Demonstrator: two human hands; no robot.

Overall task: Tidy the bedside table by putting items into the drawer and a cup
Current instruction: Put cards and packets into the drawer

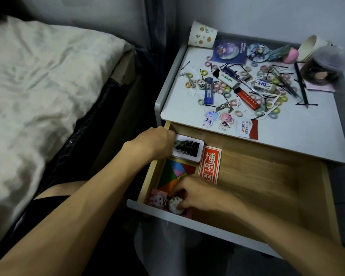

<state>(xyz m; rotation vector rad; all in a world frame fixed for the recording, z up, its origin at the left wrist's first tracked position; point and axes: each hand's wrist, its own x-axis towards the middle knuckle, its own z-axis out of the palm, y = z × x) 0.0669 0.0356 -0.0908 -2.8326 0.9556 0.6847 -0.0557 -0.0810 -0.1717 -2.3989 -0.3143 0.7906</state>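
The wooden drawer (267, 188) of the bedside table (299, 136) stands pulled out. My left hand (155, 142) grips a stack of photo cards (189, 149) at the drawer's back left corner. My right hand (199, 196) is down at the front left corner, fingers closed on a small round badge (174, 204) lying on a pink card (157, 199). A colourful tangram board (173, 172) and a red card (209, 165) lie between them. A paper cup (202, 34) lies tipped at the tabletop's back left.
The tabletop holds several hair ties, hairpins, a blue lighter (208, 90), a red lighter (247, 98), a screwdriver (237, 76), two keychains (217, 118), badges, a jar (324, 66) and stacked cups (311, 46). A bed (48, 86) stands on the left.
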